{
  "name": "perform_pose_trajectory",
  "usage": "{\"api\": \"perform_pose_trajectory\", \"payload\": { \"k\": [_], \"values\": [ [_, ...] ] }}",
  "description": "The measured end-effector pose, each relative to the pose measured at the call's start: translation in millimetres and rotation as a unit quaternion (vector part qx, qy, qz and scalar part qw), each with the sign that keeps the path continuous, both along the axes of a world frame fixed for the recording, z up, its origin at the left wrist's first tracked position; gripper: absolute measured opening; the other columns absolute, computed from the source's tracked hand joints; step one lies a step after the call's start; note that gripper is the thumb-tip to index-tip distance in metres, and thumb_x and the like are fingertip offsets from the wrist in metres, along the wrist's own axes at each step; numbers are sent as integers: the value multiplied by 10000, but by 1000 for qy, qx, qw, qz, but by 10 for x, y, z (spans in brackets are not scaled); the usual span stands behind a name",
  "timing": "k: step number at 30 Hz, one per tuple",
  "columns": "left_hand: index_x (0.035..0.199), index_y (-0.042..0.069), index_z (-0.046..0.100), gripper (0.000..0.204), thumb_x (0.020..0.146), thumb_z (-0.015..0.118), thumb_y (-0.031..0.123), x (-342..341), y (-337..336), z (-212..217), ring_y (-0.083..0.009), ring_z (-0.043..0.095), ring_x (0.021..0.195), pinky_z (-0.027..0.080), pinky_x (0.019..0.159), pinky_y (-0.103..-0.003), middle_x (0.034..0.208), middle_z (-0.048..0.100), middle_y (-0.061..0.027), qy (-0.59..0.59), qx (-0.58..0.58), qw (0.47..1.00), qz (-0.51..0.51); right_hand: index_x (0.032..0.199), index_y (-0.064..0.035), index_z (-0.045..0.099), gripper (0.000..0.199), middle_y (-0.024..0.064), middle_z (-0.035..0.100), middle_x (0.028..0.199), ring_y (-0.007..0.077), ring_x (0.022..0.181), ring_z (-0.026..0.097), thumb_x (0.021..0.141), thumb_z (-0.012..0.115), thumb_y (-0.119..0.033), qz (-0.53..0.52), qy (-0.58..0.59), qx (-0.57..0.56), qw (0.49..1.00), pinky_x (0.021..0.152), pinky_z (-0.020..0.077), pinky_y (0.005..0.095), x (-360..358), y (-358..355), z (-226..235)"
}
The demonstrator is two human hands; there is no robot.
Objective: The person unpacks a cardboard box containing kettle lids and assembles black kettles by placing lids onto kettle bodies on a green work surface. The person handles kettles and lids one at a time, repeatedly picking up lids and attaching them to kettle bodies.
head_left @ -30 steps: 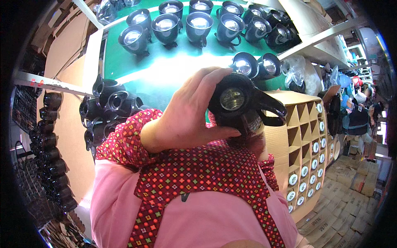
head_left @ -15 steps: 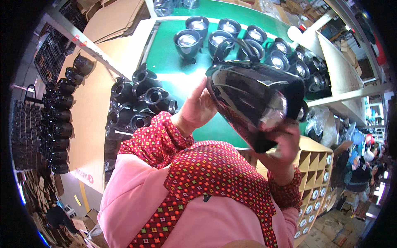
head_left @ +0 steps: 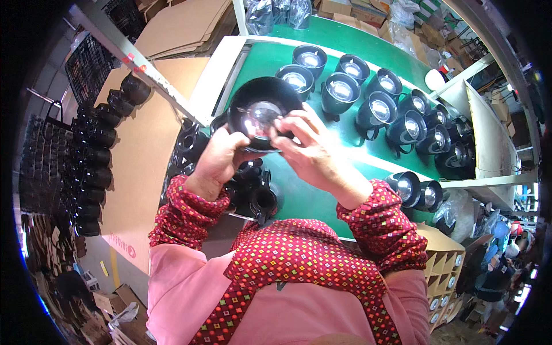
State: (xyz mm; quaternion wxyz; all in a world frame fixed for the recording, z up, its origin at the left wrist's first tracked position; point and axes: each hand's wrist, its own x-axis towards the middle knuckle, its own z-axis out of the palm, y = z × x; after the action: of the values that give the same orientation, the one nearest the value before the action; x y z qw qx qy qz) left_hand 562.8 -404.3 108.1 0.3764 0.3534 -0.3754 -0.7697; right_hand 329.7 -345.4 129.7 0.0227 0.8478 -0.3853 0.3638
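Observation:
A glossy black jug is held up in front of me, its round open end facing me and a shiny silvery disc showing inside. My left hand is closed on its lower left rim, thumb on the edge. On the right side, my right hand has its bent fingers over the rim and partly in the opening; whether they pinch anything small cannot be made out. The jug's handle is hidden. Below and left of it, several more black jugs with narrow openings crowd the near table edge.
Rows of black jugs with silvery insides stand on the green table. A white metal frame bar crosses at left, beside cardboard and a stack of black parts. A divided cardboard box sits at lower right.
The jug has moved left and turned, so its round open end now faces me. My right hand has shifted up and left to the rim. The view has shifted too.

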Motion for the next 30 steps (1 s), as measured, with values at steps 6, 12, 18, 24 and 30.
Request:
{"api": "perform_pose_trajectory", "payload": {
  "k": [6,12,18,24,30],
  "values": [
    [1163,-72,628,267,949,484,-4,91,-1079,-305,-351,736,1022,640,908,-575,1153,708,-217,-32,5,997,76,1189,-128,684,456,144,574,1313,388,1307,531,757,831,-115,-21,-18,90,996,1127,453,547,-93,117,-96],
    [1040,-76,644,126,945,566,-51,-185,-2586,-1036,-366,671,1104,608,952,-649,1162,652,-205,-79,12,989,123,1140,-107,694,396,153,612,1275,395,1230,583,776,850,-102,-115,-23,220,968,1046,491,503,-608,757,-572],
    [1167,-111,623,299,893,504,-124,-682,-3426,-1438,-414,625,1192,564,1022,-703,1241,648,-227,-79,80,984,138,1104,-69,721,300,144,663,1171,357,1124,643,819,816,-68,-319,-101,325,885,949,542,439,-958,1856,-883],
    [1276,-38,657,360,949,720,99,-250,-4279,-1931,-357,697,1099,603,984,-508,1220,720,-199,-218,-149,963,55,1060,-14,723,236,164,677,1101,367,1072,660,836,792,-48,-429,-198,361,804,938,544,437,-961,2673,-937],
    [1466,24,553,523,969,709,61,-214,-4864,-2366,-246,640,1239,557,1037,-437,1320,683,-128,-389,-449,738,-321,1046,-15,716,166,182,669,1111,383,1034,673,909,752,-102,-487,-198,348,776,912,559,438,-818,2767,-983]
  ]
}}
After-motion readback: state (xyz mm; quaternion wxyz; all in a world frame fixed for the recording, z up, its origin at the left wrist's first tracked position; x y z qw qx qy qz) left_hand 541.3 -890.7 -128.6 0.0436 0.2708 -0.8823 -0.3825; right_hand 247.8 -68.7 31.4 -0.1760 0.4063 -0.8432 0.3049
